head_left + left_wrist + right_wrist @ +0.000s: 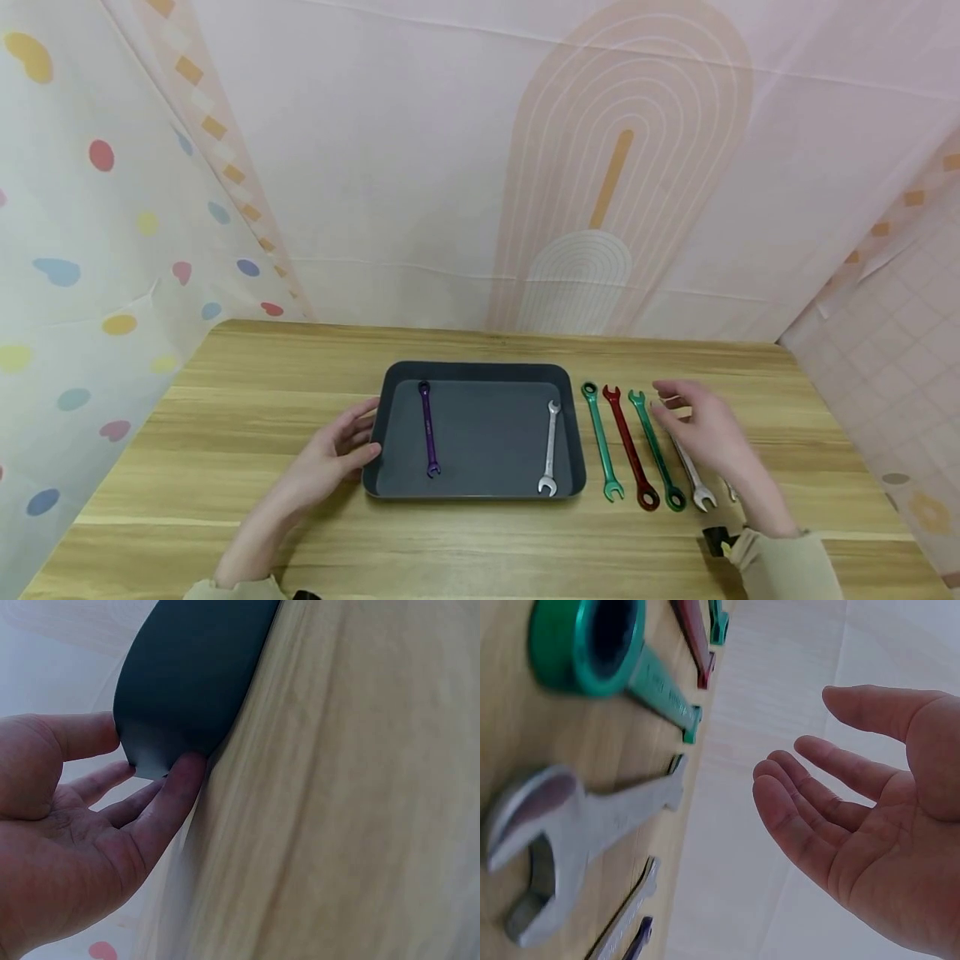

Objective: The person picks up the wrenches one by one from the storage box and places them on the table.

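My left hand touches the outside of the left wall of a dark grey tray; in the left wrist view its thumb and fingertips rest against the tray wall. Inside the tray lie a purple wrench at the left and a silver wrench at the right. My right hand, holding nothing, hovers over a second silver wrench in the row right of the tray. In the right wrist view its fingers are loosely bent, apart from that silver open-ended wrench.
Left to right beside the tray lie a light green wrench, a red wrench and a darker green wrench. Farther right, the right wrist view shows another silver wrench and a purple wrench. A fabric backdrop hangs behind the wooden table.
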Demonstrator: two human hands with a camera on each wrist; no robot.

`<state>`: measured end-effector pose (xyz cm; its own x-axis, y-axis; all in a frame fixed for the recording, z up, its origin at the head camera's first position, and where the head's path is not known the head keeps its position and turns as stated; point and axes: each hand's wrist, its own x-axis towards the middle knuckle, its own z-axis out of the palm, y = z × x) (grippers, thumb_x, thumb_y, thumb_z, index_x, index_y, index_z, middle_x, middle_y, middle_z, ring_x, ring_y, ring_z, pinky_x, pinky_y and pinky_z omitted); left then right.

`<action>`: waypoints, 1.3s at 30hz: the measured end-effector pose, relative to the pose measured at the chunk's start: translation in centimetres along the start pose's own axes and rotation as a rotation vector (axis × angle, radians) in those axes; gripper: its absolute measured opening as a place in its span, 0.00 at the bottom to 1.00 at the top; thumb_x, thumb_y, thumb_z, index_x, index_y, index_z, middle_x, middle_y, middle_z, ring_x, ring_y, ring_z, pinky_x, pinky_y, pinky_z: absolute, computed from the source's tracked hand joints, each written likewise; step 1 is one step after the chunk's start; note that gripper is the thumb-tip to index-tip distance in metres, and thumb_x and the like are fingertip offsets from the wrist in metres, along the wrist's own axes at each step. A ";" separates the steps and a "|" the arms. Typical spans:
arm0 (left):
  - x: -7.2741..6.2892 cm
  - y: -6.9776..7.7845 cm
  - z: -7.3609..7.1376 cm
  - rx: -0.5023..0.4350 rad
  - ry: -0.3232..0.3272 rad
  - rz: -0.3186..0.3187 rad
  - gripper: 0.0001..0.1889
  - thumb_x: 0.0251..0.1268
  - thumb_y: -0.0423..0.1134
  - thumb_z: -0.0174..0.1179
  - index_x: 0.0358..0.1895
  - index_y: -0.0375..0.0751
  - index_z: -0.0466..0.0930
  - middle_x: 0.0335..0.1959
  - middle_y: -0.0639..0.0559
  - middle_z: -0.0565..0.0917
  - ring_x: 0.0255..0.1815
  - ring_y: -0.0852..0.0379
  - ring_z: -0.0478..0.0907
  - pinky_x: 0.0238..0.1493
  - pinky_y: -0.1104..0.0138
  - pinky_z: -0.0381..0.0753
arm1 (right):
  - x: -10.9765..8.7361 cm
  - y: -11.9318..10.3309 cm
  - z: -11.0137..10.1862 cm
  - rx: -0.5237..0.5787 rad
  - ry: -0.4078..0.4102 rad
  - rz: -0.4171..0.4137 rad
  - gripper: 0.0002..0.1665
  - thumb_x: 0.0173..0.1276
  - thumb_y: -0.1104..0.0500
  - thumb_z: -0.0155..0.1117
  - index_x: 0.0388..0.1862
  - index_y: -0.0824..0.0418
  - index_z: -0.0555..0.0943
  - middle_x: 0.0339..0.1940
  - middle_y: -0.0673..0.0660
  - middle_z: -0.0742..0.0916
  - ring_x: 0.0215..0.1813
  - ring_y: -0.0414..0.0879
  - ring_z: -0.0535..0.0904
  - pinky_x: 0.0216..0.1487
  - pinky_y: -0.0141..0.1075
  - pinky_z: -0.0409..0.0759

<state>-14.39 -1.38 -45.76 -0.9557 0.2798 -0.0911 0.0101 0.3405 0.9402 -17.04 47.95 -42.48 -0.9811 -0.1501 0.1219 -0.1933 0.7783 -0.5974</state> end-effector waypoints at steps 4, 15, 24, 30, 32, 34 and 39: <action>0.0 0.0 0.0 0.004 -0.001 0.004 0.37 0.78 0.31 0.58 0.83 0.31 0.52 0.78 0.21 0.65 0.78 0.25 0.67 0.57 0.71 0.83 | -0.2 -0.8 0.4 0.019 -0.003 -0.007 0.24 0.79 0.60 0.63 0.68 0.72 0.78 0.63 0.73 0.84 0.58 0.63 0.84 0.53 0.51 0.88; 0.1 0.0 0.1 -0.001 0.003 -0.011 0.37 0.79 0.31 0.57 0.84 0.32 0.52 0.78 0.21 0.65 0.78 0.25 0.67 0.57 0.72 0.83 | 0.3 -3.4 1.8 0.041 0.008 -0.061 0.23 0.76 0.61 0.66 0.66 0.70 0.81 0.62 0.69 0.86 0.58 0.61 0.86 0.52 0.48 0.89; 0.2 0.0 0.1 -0.003 -0.006 -0.013 0.37 0.79 0.30 0.57 0.84 0.31 0.50 0.78 0.21 0.64 0.78 0.26 0.67 0.55 0.71 0.84 | 0.8 -5.6 3.1 0.099 0.003 -0.083 0.22 0.75 0.63 0.67 0.65 0.69 0.82 0.59 0.68 0.87 0.55 0.57 0.86 0.49 0.44 0.89; 0.1 0.1 0.0 -0.024 -0.004 -0.044 0.37 0.79 0.31 0.57 0.85 0.34 0.50 0.79 0.22 0.63 0.79 0.26 0.65 0.52 0.69 0.86 | 1.0 -6.9 3.8 0.094 -0.012 -0.082 0.23 0.75 0.61 0.67 0.66 0.66 0.82 0.62 0.66 0.87 0.56 0.58 0.87 0.49 0.40 0.87; 0.1 0.0 0.0 -0.024 -0.004 -0.042 0.37 0.79 0.31 0.57 0.85 0.34 0.50 0.79 0.22 0.63 0.79 0.25 0.65 0.52 0.69 0.86 | 1.0 -7.3 4.1 0.111 -0.027 -0.087 0.24 0.76 0.61 0.67 0.67 0.67 0.81 0.63 0.66 0.86 0.58 0.59 0.86 0.50 0.43 0.88; 0.2 0.1 0.1 -0.023 -0.004 -0.041 0.37 0.79 0.31 0.57 0.85 0.34 0.51 0.79 0.22 0.63 0.79 0.25 0.66 0.51 0.69 0.86 | 1.0 -7.7 4.4 0.124 -0.037 -0.094 0.24 0.76 0.61 0.66 0.68 0.68 0.80 0.63 0.67 0.86 0.59 0.59 0.86 0.52 0.45 0.88; 0.5 0.0 0.3 -0.015 -0.013 -0.030 0.37 0.80 0.31 0.56 0.84 0.33 0.50 0.79 0.21 0.64 0.78 0.26 0.67 0.51 0.68 0.86 | 1.0 -8.6 5.2 0.131 -0.072 -0.089 0.24 0.76 0.61 0.66 0.68 0.65 0.80 0.63 0.66 0.85 0.59 0.58 0.84 0.52 0.43 0.88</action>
<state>-14.82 -0.96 -45.94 -0.9515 0.2818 -0.1233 -0.0227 0.3352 0.9419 -16.38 37.95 -41.30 -0.9569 -0.2619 0.1253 -0.2743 0.6742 -0.6858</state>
